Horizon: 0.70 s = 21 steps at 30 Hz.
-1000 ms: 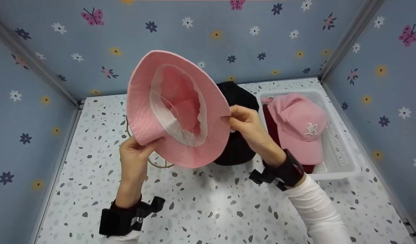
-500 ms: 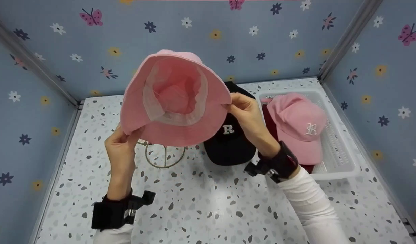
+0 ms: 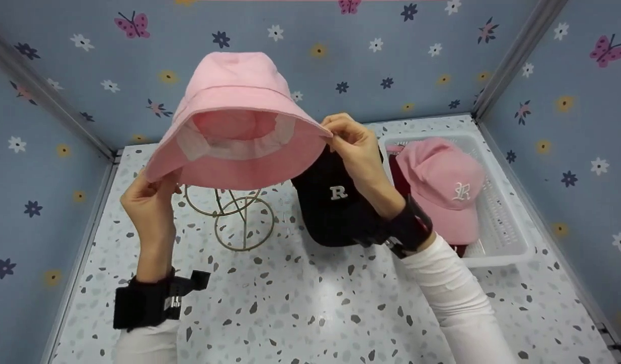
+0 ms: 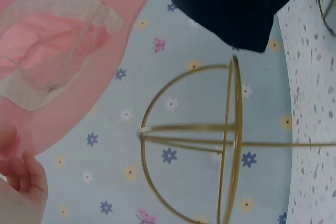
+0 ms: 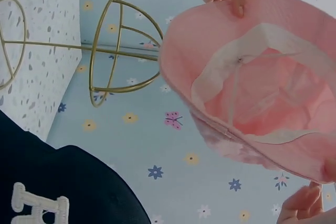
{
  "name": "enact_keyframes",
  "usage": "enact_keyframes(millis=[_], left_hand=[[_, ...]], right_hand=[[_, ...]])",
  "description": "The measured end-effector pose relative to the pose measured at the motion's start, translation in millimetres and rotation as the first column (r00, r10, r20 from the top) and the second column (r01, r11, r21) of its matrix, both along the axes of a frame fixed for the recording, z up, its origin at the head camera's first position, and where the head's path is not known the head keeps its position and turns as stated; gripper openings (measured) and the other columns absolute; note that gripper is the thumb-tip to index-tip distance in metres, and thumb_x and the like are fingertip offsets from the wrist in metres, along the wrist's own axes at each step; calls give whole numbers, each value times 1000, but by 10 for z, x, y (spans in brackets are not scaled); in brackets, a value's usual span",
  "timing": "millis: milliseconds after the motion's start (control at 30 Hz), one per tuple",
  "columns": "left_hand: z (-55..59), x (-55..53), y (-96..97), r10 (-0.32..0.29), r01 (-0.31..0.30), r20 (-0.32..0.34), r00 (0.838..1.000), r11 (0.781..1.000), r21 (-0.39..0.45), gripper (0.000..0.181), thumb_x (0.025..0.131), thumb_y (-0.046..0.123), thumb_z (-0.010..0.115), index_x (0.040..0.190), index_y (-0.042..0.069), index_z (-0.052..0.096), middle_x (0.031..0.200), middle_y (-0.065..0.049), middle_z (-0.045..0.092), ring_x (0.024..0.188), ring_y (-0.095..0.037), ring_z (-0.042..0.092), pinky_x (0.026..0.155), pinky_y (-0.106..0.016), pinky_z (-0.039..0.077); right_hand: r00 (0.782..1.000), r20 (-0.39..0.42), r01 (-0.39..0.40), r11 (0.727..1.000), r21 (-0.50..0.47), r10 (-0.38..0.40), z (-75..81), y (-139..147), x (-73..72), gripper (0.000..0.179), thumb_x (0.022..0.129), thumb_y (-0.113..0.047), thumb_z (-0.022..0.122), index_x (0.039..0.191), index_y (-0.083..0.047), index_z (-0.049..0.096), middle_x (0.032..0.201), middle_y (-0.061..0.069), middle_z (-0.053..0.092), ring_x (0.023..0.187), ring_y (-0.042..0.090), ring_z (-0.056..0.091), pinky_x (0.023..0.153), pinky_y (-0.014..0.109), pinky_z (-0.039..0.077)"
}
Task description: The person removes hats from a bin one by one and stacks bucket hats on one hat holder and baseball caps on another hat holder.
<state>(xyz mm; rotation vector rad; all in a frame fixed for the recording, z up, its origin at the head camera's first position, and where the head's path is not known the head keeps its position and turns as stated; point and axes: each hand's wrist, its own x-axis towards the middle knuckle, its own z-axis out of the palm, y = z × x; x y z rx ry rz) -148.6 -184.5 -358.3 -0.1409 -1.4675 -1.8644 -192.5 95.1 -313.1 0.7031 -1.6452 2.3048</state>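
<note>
A pink bucket hat (image 3: 234,96) is held in the air, crown up and opening tilted toward me, its white inner band showing. My left hand (image 3: 151,207) pinches the brim at the left, thumb and fingers around the edge. At the right end of the brim, my right hand (image 3: 356,151) pinches it the same way. The hat hangs over a gold wire stand (image 3: 245,222) and hides part of its upper frame. In the right wrist view the stand's bare wire dome (image 5: 126,51) shows beside the hat's brim (image 5: 178,45).
A black cap (image 3: 330,212) with a white R stands right of the wire stand, partly behind my right arm. Farther right, a white plastic basket (image 3: 507,222) holds a pink cap (image 3: 442,187) over something dark red. Patterned walls enclose the speckled table (image 3: 270,313).
Both hands have tipped the bucket hat from opening-toward-me to crown up. The left hand moved left and up, the right slightly up, and more of the wire stand shows.
</note>
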Motion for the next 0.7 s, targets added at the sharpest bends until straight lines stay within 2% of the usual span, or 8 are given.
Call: enact_keyframes(millis=[100, 267, 367, 433, 500, 567, 633, 700], left_hand=[[44, -28, -61, -25, 25, 3, 1000, 998, 54, 7, 73, -6, 65, 78, -12, 64, 65, -8, 62, 51, -16, 54, 51, -21, 44], [127, -75, -127, -45, 40, 41, 998, 992, 119, 9, 75, -8, 64, 83, -12, 65, 69, -11, 64, 59, -18, 57, 54, -22, 47], [159, -91, -167, -81, 65, 79, 994, 980, 188, 12, 76, -8, 63, 87, -12, 65, 74, -13, 64, 67, -20, 58, 58, -22, 49], [174, -91, -200, -155, 122, 101, 983, 954, 273, 17, 77, -5, 63, 92, -13, 63, 82, -17, 62, 72, -22, 58, 62, -22, 50], [177, -94, -234, -252, 199, 93, 963, 902, 384, 19, 80, -5, 59, 97, -14, 61, 91, -18, 58, 75, -23, 59, 65, -23, 51], [178, -98, -269, -361, 290, 41, 932, 808, 513, 20, 84, -7, 51, 101, -15, 58, 98, -20, 53, 77, -25, 59, 66, -24, 51], [168, -111, -299, -427, 347, -20, 904, 707, 616, 23, 89, -6, 40, 103, -16, 56, 100, -21, 53, 77, -27, 59, 65, -26, 51], [152, -139, -327, -455, 369, -53, 889, 641, 673, 26, 91, -4, 35, 104, -15, 54, 99, -22, 55, 78, -27, 60, 66, -28, 51]], right_hand=[[999, -29, 14, 1000, -14, -15, 44, -51, -46, 30, 80, 15, 51, 73, -10, 68, 84, 5, 56, 74, 16, 51, 61, 23, 42], [997, -22, 78, 997, 10, -78, 117, -145, -112, 12, 78, 13, 55, 78, 7, 66, 84, 6, 52, 84, 17, 47, 69, 22, 42], [994, 70, 82, 997, 9, -82, -98, -177, -387, 8, 80, 8, 57, 81, 7, 65, 86, 9, 48, 83, 17, 48, 65, 21, 44], [988, 134, 78, 997, 4, -78, -213, -203, -538, 7, 81, 3, 58, 83, 4, 66, 89, 13, 51, 83, 20, 52, 64, 23, 46], [983, 176, 62, 998, -15, -58, -375, -234, -730, 8, 82, -1, 59, 86, 1, 66, 91, 14, 56, 84, 22, 56, 67, 26, 48], [980, 189, 60, 998, -13, -56, -362, -279, -739, 8, 83, -3, 59, 88, 0, 65, 93, 13, 60, 85, 22, 58, 70, 26, 49], [977, 207, 57, 998, -25, -51, -339, -330, -735, 9, 83, -4, 59, 90, -2, 65, 95, 11, 61, 84, 20, 59, 69, 26, 49], [977, 206, 63, 998, -20, -57, -231, -383, -632, 11, 84, -3, 58, 92, 0, 64, 97, 10, 60, 83, 18, 58, 67, 25, 48]])
